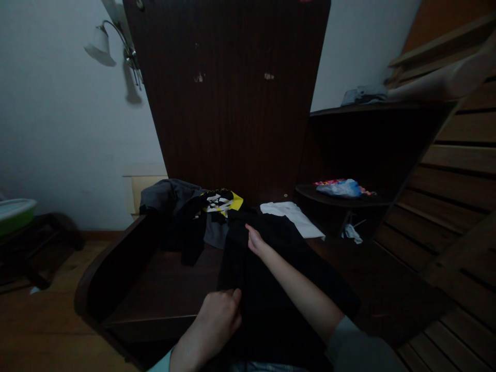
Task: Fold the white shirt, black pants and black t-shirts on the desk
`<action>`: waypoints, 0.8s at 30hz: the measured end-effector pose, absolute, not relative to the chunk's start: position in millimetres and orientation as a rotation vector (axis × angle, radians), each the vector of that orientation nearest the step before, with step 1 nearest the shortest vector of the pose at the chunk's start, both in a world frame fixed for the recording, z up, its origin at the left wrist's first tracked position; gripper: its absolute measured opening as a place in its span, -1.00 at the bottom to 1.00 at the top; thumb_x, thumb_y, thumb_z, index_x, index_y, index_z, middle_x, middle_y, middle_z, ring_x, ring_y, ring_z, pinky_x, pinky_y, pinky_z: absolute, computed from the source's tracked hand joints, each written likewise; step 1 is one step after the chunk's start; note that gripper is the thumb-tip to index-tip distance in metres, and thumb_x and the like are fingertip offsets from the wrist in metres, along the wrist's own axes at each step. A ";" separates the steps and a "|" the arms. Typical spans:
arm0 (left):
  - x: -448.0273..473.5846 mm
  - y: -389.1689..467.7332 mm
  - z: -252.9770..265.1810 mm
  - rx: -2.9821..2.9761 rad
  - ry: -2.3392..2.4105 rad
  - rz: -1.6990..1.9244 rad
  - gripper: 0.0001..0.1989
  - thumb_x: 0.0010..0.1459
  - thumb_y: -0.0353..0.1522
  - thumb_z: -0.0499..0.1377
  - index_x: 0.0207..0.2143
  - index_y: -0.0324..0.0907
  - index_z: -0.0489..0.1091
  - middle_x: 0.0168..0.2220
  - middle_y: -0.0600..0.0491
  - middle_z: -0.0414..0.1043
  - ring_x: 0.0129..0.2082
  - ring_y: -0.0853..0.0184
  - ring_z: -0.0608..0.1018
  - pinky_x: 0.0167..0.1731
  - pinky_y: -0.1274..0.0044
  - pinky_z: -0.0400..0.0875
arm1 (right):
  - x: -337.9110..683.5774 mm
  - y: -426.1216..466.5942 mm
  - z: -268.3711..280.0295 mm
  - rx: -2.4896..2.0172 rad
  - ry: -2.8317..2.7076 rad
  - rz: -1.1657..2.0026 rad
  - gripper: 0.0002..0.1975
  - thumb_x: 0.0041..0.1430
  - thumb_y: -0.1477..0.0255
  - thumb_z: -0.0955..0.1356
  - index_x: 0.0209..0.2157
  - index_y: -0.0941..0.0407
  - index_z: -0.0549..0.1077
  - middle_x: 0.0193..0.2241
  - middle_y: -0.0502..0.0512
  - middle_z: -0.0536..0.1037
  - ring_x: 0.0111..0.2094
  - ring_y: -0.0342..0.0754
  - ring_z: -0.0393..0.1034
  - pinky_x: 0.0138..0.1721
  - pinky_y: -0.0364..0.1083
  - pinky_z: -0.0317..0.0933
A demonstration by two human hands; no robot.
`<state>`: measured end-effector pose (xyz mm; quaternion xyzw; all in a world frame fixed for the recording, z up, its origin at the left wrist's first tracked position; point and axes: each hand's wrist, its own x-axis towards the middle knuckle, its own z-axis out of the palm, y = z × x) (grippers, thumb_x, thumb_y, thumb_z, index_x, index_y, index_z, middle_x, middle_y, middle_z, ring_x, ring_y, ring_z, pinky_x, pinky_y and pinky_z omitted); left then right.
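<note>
A black garment (271, 289) lies spread over the dark wooden bench, its near end reaching toward my lap; the dim light hides what kind of garment it is. My left hand (220, 318) is closed on its near left edge, knuckles up. Farther up the cloth, my right hand (256, 242) pinches the fabric close to the far end. Beyond it to the left is a heap of clothes: a grey garment (168, 194) and a black piece with a yellow and white print (220, 200). A folded white cloth (292, 214) rests behind on the right.
The bench (166, 281) has a raised curved left side and a tall dark panel (232, 113) behind. Right of it, corner shelves hold a plastic bag (341, 188) and folded cloth (364, 95). Wooden slats (461, 170) stand far right. A green basin (17, 217) sits at left.
</note>
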<state>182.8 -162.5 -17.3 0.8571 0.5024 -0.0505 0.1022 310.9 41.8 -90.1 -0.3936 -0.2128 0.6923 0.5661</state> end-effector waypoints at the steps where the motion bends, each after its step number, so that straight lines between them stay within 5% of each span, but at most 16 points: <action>1: 186.0 -162.7 -16.0 2.541 1.458 -0.091 -0.80 0.06 -0.46 -0.05 -0.26 -0.19 0.28 -0.31 -0.02 0.45 -0.32 0.26 0.51 -0.34 0.50 0.34 | 311.1 44.1 -89.0 -0.965 -0.501 1.638 -0.81 0.13 0.49 0.21 -0.47 0.17 0.41 -0.57 0.05 0.54 -0.38 -0.11 0.46 -0.19 -0.12 0.30; 10: 213.8 -156.6 -32.4 2.641 1.280 -0.137 -0.78 0.14 -0.35 -0.04 -0.26 -0.21 0.35 -0.32 -0.09 0.48 -0.32 0.19 0.51 -0.34 0.43 0.35 | 323.1 46.6 -82.3 -0.981 -0.538 1.746 -0.75 0.15 0.46 0.17 -0.37 0.24 0.43 -0.47 0.17 0.55 -0.38 -0.05 0.47 -0.24 -0.06 0.33; 15: 214.7 -138.8 -43.4 2.534 1.207 0.289 -0.77 0.20 -0.31 -0.09 -0.33 -0.15 0.34 -0.34 0.05 0.45 -0.35 0.36 0.48 -0.32 0.58 0.34 | 325.2 38.2 -79.9 -0.873 -0.569 1.822 -0.71 0.16 0.40 0.17 -0.27 0.25 0.43 -0.41 0.19 0.56 -0.34 -0.02 0.47 -0.22 -0.02 0.32; 20: 219.3 -114.9 -68.6 2.583 1.452 0.605 -0.69 0.12 -0.36 0.01 -0.06 -0.22 0.24 0.06 -0.11 0.22 0.07 0.18 0.26 0.02 0.35 0.19 | 316.4 34.5 -80.1 -0.877 -0.622 1.698 -0.76 0.08 0.36 0.28 -0.34 0.24 0.45 -0.48 0.14 0.56 -0.37 -0.05 0.47 -0.22 -0.09 0.31; 24: 220.5 -108.4 -86.1 2.681 1.458 0.569 -0.56 0.13 -0.31 0.01 0.07 -0.24 0.13 0.16 -0.14 0.07 0.17 0.12 0.10 0.08 0.24 0.10 | 305.4 45.4 -74.4 -1.014 -0.728 1.581 -0.87 -0.06 0.43 0.38 -0.44 0.21 0.44 -0.58 0.05 0.54 -0.44 -0.06 0.46 -0.26 -0.10 0.31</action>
